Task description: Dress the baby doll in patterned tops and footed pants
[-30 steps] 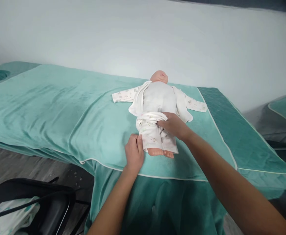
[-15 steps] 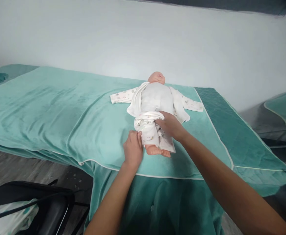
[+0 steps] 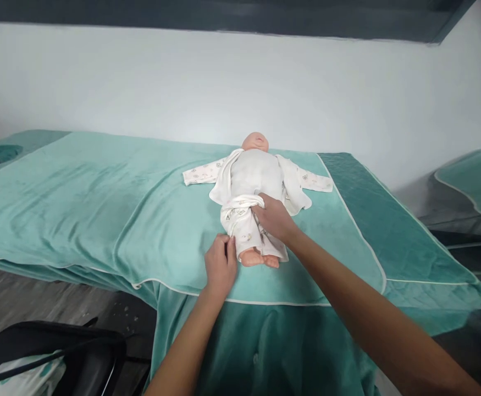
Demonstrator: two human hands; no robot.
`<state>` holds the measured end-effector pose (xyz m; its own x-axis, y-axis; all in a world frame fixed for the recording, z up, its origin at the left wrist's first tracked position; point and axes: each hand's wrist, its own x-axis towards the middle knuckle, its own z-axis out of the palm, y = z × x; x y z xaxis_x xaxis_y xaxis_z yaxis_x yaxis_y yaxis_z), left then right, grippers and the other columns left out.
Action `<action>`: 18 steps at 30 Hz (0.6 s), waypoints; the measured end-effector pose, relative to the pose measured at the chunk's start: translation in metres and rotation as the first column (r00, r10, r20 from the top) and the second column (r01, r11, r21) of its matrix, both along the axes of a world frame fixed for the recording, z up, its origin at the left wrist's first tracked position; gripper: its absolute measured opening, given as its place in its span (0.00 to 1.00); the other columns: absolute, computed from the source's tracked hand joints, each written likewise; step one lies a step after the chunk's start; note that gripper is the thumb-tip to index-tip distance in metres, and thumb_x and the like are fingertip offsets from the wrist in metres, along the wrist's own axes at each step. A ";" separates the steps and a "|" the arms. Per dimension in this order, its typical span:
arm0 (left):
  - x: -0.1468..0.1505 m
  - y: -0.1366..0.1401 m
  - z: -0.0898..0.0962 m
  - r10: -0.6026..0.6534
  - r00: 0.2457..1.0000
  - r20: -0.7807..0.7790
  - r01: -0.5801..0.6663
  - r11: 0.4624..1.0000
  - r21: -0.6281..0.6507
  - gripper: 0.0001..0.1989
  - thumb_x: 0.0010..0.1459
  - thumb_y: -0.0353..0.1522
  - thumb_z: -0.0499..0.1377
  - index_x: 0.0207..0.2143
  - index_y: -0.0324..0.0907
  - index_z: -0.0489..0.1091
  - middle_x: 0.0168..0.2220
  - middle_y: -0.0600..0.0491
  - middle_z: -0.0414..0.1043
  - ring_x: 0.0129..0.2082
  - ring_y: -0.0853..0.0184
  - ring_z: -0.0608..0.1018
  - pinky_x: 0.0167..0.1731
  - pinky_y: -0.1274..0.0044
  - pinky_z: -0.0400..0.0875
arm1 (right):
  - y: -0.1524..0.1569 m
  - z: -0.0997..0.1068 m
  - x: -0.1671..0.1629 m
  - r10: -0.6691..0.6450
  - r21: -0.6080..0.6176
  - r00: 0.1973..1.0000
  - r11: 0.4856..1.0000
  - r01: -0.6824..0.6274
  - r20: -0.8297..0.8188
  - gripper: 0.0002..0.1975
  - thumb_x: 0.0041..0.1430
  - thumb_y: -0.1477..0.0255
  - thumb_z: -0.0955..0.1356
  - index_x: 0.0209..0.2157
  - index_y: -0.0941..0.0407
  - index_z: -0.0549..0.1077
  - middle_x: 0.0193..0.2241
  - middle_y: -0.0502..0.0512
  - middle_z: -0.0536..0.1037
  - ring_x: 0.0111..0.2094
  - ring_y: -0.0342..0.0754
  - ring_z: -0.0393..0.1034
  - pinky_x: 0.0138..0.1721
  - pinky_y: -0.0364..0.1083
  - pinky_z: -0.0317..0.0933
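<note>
On the bed (image 3: 149,176) little has changed: my right grip (image 3: 274,217) holds the trousers (image 3: 246,226), my left grip (image 3: 221,265) their leg, so the waist stays bunched, doll (image 3: 256,171) beyond

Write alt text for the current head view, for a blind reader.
A person's right hand grips the waistband of white trousers on a doll while the left hand pinches a trouser leg. The doll lies face up, feet toward the camera, on a green-covered bed.
</note>
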<state>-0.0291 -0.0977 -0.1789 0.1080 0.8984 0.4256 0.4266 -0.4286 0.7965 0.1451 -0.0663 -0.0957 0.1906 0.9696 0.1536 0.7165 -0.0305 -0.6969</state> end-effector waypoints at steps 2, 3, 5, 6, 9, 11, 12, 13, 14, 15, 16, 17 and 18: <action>-0.002 0.004 0.004 -0.008 0.998 0.063 0.013 0.998 -0.069 0.16 0.67 0.40 0.49 0.28 0.43 0.62 0.24 0.57 0.64 0.26 0.69 0.68 0.30 0.76 0.61 | -0.002 0.003 0.002 0.033 -0.013 0.999 0.999 -0.033 0.008 0.08 0.60 0.66 0.61 0.27 0.51 0.62 0.31 0.53 0.75 0.37 0.53 0.68 0.38 0.48 0.58; -0.004 0.008 0.006 -0.001 0.994 0.107 0.013 0.994 -0.108 0.17 0.66 0.42 0.49 0.27 0.43 0.62 0.24 0.57 0.63 0.26 0.70 0.67 0.30 0.77 0.62 | -0.004 0.005 0.004 0.057 -0.027 0.998 0.998 -0.057 0.010 0.09 0.60 0.65 0.62 0.27 0.52 0.61 0.30 0.52 0.75 0.36 0.52 0.68 0.37 0.47 0.58; -0.006 0.018 0.012 0.031 0.974 0.223 0.010 0.984 -0.178 0.18 0.65 0.44 0.50 0.28 0.43 0.63 0.25 0.57 0.65 0.27 0.70 0.68 0.30 0.77 0.64 | -0.009 0.010 0.009 0.114 -0.067 0.993 0.991 -0.114 0.004 0.11 0.59 0.61 0.64 0.28 0.52 0.62 0.30 0.51 0.74 0.35 0.51 0.68 0.36 0.47 0.57; -0.007 0.025 0.016 0.049 0.956 0.290 0.011 0.979 -0.205 0.17 0.65 0.45 0.51 0.30 0.42 0.64 0.27 0.56 0.66 0.28 0.70 0.69 0.30 0.78 0.66 | -0.012 0.012 0.013 0.146 -0.084 0.989 0.986 -0.146 -0.012 0.12 0.58 0.59 0.66 0.30 0.52 0.64 0.31 0.50 0.75 0.35 0.51 0.68 0.36 0.46 0.58; -0.008 0.050 0.023 0.068 0.894 0.444 0.051 0.967 -0.249 0.14 0.63 0.44 0.53 0.35 0.42 0.66 0.33 0.53 0.70 0.34 0.68 0.73 0.31 0.78 0.70 | -0.020 0.015 0.022 0.221 -0.052 0.967 0.972 -0.229 -0.128 0.17 0.56 0.54 0.68 0.37 0.53 0.69 0.38 0.51 0.76 0.40 0.50 0.69 0.40 0.46 0.59; -0.007 0.068 0.024 0.046 0.879 0.475 0.087 0.963 -0.254 0.13 0.61 0.43 0.55 0.38 0.42 0.68 0.37 0.51 0.72 0.38 0.67 0.75 0.35 0.77 0.72 | -0.023 0.015 0.028 0.233 0.022 0.944 0.972 -0.235 -0.233 0.17 0.58 0.54 0.67 0.39 0.53 0.70 0.38 0.51 0.76 0.40 0.49 0.69 0.41 0.46 0.60; -0.007 0.077 0.024 0.029 0.883 0.468 0.100 0.963 -0.249 0.13 0.61 0.42 0.55 0.39 0.42 0.68 0.39 0.50 0.72 0.39 0.67 0.75 0.38 0.75 0.73 | -0.023 0.014 0.031 0.223 0.060 0.936 0.975 -0.215 -0.273 0.16 0.59 0.55 0.67 0.38 0.53 0.70 0.36 0.50 0.75 0.38 0.48 0.69 0.41 0.46 0.61; -0.007 0.086 0.023 0.016 0.896 0.444 0.100 0.967 -0.236 0.13 0.61 0.42 0.56 0.40 0.42 0.69 0.40 0.50 0.73 0.40 0.67 0.76 0.41 0.74 0.73 | -0.023 0.013 0.034 0.202 0.089 0.931 0.979 -0.183 -0.303 0.16 0.59 0.55 0.66 0.37 0.54 0.70 0.34 0.50 0.75 0.37 0.47 0.69 0.40 0.45 0.61; -0.007 0.096 0.022 0.011 0.916 0.401 0.083 0.973 -0.215 0.13 0.61 0.41 0.56 0.41 0.42 0.69 0.42 0.49 0.73 0.42 0.66 0.76 0.44 0.72 0.73 | -0.022 0.011 0.037 0.169 0.108 0.928 0.984 -0.141 -0.332 0.15 0.60 0.55 0.66 0.36 0.54 0.70 0.33 0.50 0.75 0.35 0.47 0.69 0.39 0.45 0.61; -0.006 0.105 0.021 0.015 0.940 0.342 0.052 0.981 -0.186 0.13 0.61 0.40 0.56 0.42 0.42 0.70 0.43 0.48 0.73 0.43 0.65 0.76 0.46 0.71 0.72 | -0.020 0.008 0.042 0.129 0.123 0.924 0.988 -0.091 -0.359 0.15 0.59 0.55 0.66 0.35 0.54 0.70 0.32 0.50 0.75 0.35 0.47 0.69 0.39 0.45 0.62; -0.005 0.114 0.020 0.024 0.964 0.266 0.017 0.988 -0.151 0.12 0.61 0.39 0.56 0.43 0.42 0.70 0.45 0.48 0.73 0.44 0.64 0.75 0.48 0.70 0.71 | -0.018 0.004 0.047 0.082 0.140 0.922 0.990 -0.030 -0.378 0.16 0.59 0.55 0.66 0.35 0.54 0.70 0.32 0.51 0.75 0.35 0.47 0.69 0.39 0.45 0.63; -0.004 0.124 0.019 0.040 0.983 0.181 -0.020 0.993 -0.113 0.12 0.61 0.38 0.55 0.43 0.42 0.70 0.46 0.46 0.73 0.46 0.62 0.75 0.49 0.68 0.70 | -0.015 -0.001 0.055 0.030 0.161 0.922 0.986 0.036 -0.386 0.16 0.58 0.55 0.66 0.35 0.54 0.69 0.33 0.52 0.75 0.36 0.47 0.70 0.39 0.46 0.64; -0.003 0.134 0.019 0.060 0.994 0.089 -0.053 0.996 -0.074 0.12 0.61 0.37 0.55 0.44 0.42 0.70 0.47 0.45 0.72 0.48 0.60 0.74 0.50 0.67 0.69 | -0.011 -0.007 0.064 -0.027 0.187 0.926 0.977 0.105 -0.376 0.16 0.58 0.55 0.66 0.36 0.54 0.69 0.35 0.53 0.75 0.37 0.48 0.70 0.40 0.47 0.64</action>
<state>-0.0318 0.0359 -0.1601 0.0198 0.9306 0.3654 0.3725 -0.3461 0.8611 0.2089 -0.0777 -0.1027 0.3340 0.9090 0.2493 0.4079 0.0991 -0.9076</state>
